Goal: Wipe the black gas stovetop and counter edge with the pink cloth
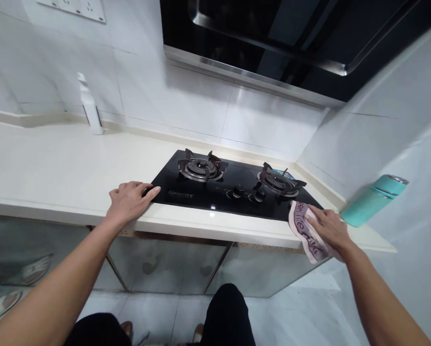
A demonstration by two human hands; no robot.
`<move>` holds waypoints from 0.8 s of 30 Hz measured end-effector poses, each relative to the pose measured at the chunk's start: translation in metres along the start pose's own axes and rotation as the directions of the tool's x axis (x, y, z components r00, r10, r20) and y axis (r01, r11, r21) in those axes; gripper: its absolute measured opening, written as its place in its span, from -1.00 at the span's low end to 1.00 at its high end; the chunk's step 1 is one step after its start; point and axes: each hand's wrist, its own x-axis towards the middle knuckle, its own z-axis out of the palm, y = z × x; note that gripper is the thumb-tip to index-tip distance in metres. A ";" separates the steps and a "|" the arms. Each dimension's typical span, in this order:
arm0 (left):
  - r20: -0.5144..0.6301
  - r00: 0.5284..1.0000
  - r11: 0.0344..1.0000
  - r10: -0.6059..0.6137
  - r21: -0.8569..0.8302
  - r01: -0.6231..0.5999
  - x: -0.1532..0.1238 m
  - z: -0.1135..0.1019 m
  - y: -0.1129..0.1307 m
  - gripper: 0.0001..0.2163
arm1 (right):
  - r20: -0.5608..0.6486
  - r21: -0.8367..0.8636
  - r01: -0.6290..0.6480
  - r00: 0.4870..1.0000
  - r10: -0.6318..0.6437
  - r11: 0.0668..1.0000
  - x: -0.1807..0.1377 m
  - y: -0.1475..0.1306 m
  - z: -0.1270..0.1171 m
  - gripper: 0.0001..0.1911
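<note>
At the front right corner of the gas hob (215, 194), the right hand (329, 228) holds a pink-and-white cloth (299, 220) pressed under palm and fingers; part of the cloth lies on the black glass and the rest hangs over the worktop (57, 168) edge. Across the hob, the left hand (129, 202) rests open and palm-down on the worktop, its fingertips touching the glass's front left corner (it looks like a brace). Wiping here would likely go best with even, flat pressure in overlapping strokes, skirting the knobs (239, 191) and the right burner (278, 182) just behind the cloth; the hanging end could snag on the edge. Farther out stand the left burner (200, 168), a teal flask (372, 201) on the worktop to the right, a white spray bottle (89, 105) at the back wall, and the range hood (273, 33) overhead.
</note>
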 end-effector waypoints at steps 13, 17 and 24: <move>0.067 0.997 0.997 -0.047 0.071 0.043 0.003 -0.010 0.003 -0.28 | -0.127 0.237 0.738 0.669 -0.733 0.632 -0.082 -0.363 -0.058 -0.21; 0.075 0.995 0.990 -0.060 0.135 0.050 0.007 -0.011 0.004 -0.29 | -0.239 0.091 0.802 0.593 -0.769 0.590 -0.105 -0.410 -0.057 -0.30; 0.078 0.995 0.987 -0.056 0.155 0.043 0.013 -0.010 -0.002 -0.27 | -0.372 0.035 0.847 0.503 -0.780 0.530 -0.096 -0.314 -0.019 -0.36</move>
